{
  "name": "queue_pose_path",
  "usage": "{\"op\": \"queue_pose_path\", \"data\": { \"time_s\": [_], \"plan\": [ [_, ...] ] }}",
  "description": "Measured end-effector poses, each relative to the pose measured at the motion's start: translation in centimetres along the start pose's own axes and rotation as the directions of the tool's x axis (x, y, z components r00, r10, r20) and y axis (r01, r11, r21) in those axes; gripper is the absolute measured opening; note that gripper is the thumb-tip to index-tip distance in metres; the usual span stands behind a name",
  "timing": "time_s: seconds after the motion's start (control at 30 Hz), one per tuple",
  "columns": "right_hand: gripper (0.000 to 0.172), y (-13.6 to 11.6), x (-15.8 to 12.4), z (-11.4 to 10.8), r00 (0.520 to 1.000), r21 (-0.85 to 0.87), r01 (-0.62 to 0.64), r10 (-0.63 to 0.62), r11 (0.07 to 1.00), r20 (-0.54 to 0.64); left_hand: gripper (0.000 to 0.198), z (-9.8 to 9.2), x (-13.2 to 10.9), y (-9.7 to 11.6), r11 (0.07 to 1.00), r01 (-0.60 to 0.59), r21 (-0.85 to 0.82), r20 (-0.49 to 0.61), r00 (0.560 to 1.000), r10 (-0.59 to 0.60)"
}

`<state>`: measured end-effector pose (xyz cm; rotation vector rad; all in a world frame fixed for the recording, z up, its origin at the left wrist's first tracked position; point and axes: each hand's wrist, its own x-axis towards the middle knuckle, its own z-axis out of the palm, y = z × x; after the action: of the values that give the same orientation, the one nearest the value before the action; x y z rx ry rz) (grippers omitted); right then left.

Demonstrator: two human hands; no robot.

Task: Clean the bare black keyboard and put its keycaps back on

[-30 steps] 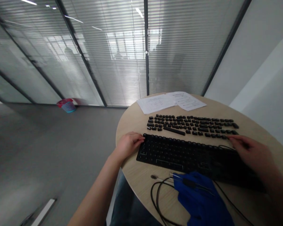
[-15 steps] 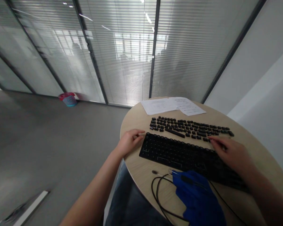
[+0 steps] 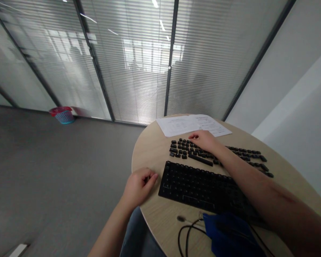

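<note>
A black keyboard (image 3: pixel 192 185) lies on the round wooden table (image 3: pixel 147 150), with caps along its far edge and bare switch positions over much of the rest. Beyond it are rows of loose black keycaps (image 3: pixel 180 144), including a long space bar (image 3: pixel 200 159). My right hand (image 3: pixel 204 140) reaches over the keyboard, fingertips pinched at the far row of loose keycaps; my forearm hides some of the caps and the keyboard's right part. Beside the keyboard's left end rests my left hand (image 3: pixel 140 185), its fingers curled closed with nothing visible in them.
Printed sheets (image 3: pixel 176 125) lie at the table's far side. Near me are a blue cloth (image 3: pixel 230 232), a black cable (image 3: pixel 187 232) and a small brush-like tool (image 3: pixel 181 218). A red and blue basket (image 3: pixel 64 116) stands on the floor by the glass partition.
My right hand has moved left and away from me, from the keyboard's far right edge to the upper-left loose keycaps. My left hand has drawn nearer and curled its fingers. The view has shifted slightly.
</note>
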<state>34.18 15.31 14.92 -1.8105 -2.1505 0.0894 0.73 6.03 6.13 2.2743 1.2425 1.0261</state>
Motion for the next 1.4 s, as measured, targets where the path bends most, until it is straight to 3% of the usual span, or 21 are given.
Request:
{"op": "queue_pose_path", "data": {
  "time_s": [0.2, 0.43, 0.6, 0.7, 0.8, 0.83, 0.9, 1.0, 1.17, 1.4],
  "plan": [
    [0.020, -0.6, 5.3, 3.2, 0.997, -0.008, -0.004, 0.004, 1.000, 0.076, 0.042, 0.1, -0.2, -0.4, 0.999, -0.033, -0.004, 0.037, 0.999, 0.034],
    [0.018, 0.3, 6.8, 5.6, 0.988, 0.016, 0.000, -0.002, 1.000, 0.152, 0.044, 0.2, -0.2, -0.5, 0.999, -0.046, -0.026, 0.065, 0.997, 0.048],
    [0.018, -0.5, 7.3, 4.8, 0.995, 0.035, -0.012, 0.008, 0.999, 0.098, 0.044, 0.3, -0.2, -0.6, 0.999, -0.037, -0.021, 0.077, 0.996, 0.038],
    [0.018, -1.9, 5.1, 2.9, 0.999, 0.055, -0.035, 0.036, 0.998, -0.008, 0.044, 0.2, -0.2, -0.4, 1.000, -0.021, -0.016, 0.092, 0.995, 0.023],
    [0.021, -3.9, -0.4, 1.4, 0.991, 0.135, -0.012, 0.029, 0.991, -0.128, 0.045, 0.0, -0.2, -0.1, 1.000, -0.006, -0.018, 0.123, 0.992, 0.008],
    [0.019, -4.6, -2.5, 1.3, 0.981, 0.227, 0.050, -0.006, 0.973, -0.191, 0.045, -0.1, -0.2, 0.1, 1.000, 0.000, -0.018, 0.133, 0.991, 0.003],
    [0.011, -6.1, -6.7, 1.6, 0.964, 0.341, 0.186, -0.104, 0.921, -0.245, 0.045, -0.1, -0.4, 0.6, 1.000, 0.013, -0.013, 0.152, 0.988, -0.011],
    [0.008, -7.6, -10.5, 3.3, 0.953, 0.377, 0.285, -0.217, 0.881, -0.214, 0.045, 0.1, -0.7, 1.4, 0.999, 0.036, 0.020, 0.160, 0.986, -0.039],
    [0.012, -7.7, -10.5, 5.9, 0.939, 0.324, 0.316, -0.246, 0.892, -0.240, 0.043, 0.6, -0.7, 2.2, 0.993, 0.059, 0.098, 0.149, 0.986, -0.073],
    [0.013, -7.5, -10.4, 6.7, 0.934, 0.284, 0.327, -0.262, 0.901, -0.243, 0.037, 0.7, -0.7, 2.2, 0.987, -0.020, 0.157, 0.209, 0.978, -0.014]
  ]
}}
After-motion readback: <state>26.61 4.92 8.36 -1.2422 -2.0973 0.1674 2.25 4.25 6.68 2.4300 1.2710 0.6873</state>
